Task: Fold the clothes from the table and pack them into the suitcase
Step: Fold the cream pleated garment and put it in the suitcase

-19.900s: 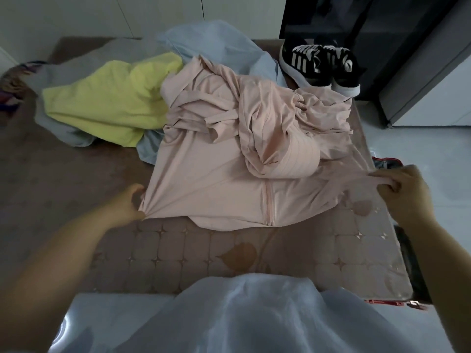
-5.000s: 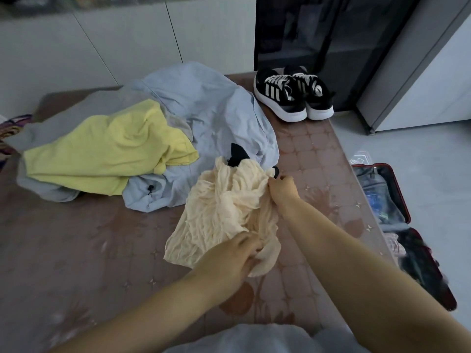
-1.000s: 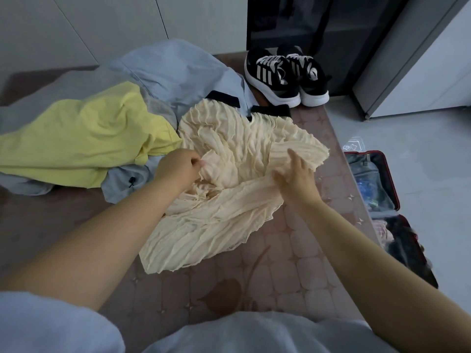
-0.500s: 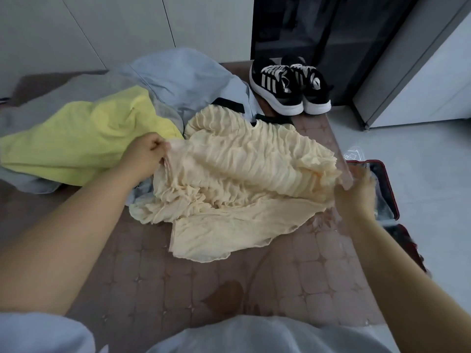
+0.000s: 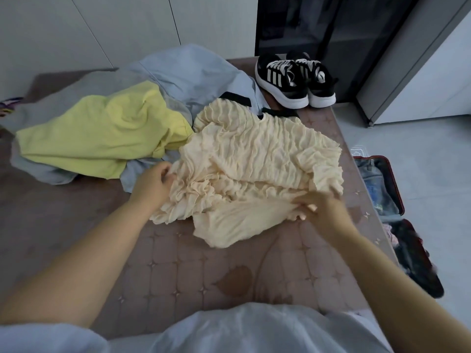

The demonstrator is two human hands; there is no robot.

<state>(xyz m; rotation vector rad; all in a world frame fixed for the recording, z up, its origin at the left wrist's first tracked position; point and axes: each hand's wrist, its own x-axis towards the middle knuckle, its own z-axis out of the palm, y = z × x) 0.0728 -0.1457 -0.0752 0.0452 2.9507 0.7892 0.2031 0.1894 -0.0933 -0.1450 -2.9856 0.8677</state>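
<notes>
1. A cream top [image 5: 254,159] with a crinkled texture lies spread and rumpled on the brown quilted table [image 5: 178,271], with black trim at its far edge.
2. The left hand [image 5: 153,184] pinches the top's left edge, with fingers closed on a bunch of the fabric.
3. The right hand [image 5: 318,207] grips the top's near right edge, fingers curled around a fold of thin cloth.
4. A yellow garment [image 5: 102,136] lies crumpled to the left, just beside the top.
5. A light blue garment [image 5: 191,75] lies behind and under the yellow one, reaching under the top's far edge.
6. A pair of black sneakers [image 5: 295,80] with white stripes stands on the table's far right corner, near the top but apart from it.
7. The suitcase [image 5: 392,189] lies open on the floor to the right of the table, with clothes already inside.
</notes>
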